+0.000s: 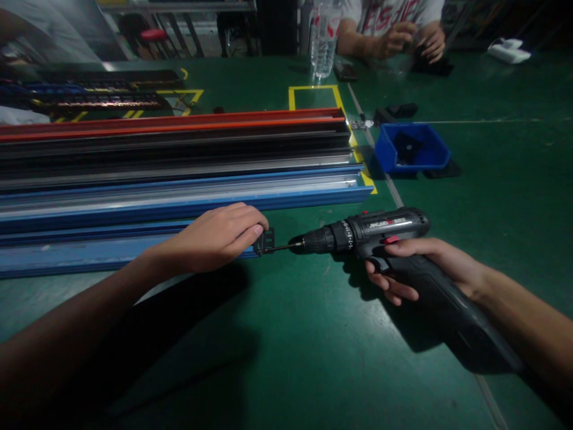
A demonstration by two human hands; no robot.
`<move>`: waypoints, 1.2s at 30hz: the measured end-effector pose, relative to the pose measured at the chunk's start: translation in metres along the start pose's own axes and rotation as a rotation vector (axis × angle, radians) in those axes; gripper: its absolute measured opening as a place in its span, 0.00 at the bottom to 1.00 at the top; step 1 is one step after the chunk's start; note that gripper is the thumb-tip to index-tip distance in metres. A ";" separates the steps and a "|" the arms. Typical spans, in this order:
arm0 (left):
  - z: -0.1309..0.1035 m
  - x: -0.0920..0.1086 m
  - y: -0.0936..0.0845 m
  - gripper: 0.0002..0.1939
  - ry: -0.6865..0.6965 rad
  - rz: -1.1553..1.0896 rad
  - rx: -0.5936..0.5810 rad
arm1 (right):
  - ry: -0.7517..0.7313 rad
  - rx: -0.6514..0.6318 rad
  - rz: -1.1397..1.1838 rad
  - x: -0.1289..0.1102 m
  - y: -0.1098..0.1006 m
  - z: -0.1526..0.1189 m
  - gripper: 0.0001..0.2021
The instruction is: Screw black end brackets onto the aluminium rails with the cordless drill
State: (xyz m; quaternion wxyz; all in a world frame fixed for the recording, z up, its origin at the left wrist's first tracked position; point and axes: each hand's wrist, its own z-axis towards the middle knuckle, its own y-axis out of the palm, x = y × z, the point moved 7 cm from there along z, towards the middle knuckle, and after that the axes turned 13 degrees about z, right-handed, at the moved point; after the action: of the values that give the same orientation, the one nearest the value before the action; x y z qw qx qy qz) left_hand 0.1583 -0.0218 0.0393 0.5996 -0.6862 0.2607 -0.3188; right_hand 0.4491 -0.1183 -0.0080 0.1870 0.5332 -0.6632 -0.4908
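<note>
My right hand [430, 269] is wrapped round the grip of a black cordless drill [380, 230], which points left. Its long thin bit [286, 245] reaches a small black slotted end plate [267, 240] at the right end of the nearest blue aluminium profile [89, 254]. Over that end lies my left hand [224, 236], its fingers closed around the profile and thumb side against the plate. The fingertips on the far side are hidden. Whether a screw sits at the bit's tip I cannot make out.
Beyond lie more long profiles: blue [313, 194], black [224, 143] and red [268, 116]. A blue bin [414, 149] with dark parts stands right of them. Plastic bottles [323, 48] and a co-worker's hands [414, 42] are at the back.
</note>
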 end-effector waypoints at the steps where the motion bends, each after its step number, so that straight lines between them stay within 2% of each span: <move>1: 0.000 0.000 0.000 0.25 -0.002 0.000 0.000 | 0.002 -0.003 0.000 0.000 0.000 0.000 0.17; 26: -0.001 0.000 -0.001 0.25 -0.001 0.013 -0.007 | -0.005 0.046 -0.014 -0.001 0.000 -0.002 0.16; 36: 0.000 -0.001 -0.001 0.25 -0.017 0.013 -0.013 | 0.003 0.019 -0.019 -0.001 0.005 -0.001 0.15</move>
State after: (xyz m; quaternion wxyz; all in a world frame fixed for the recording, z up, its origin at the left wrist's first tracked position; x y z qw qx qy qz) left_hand 0.1581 -0.0212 0.0400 0.5992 -0.6911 0.2623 -0.3074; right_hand 0.4476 -0.1183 -0.0035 0.1783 0.5421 -0.6622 -0.4855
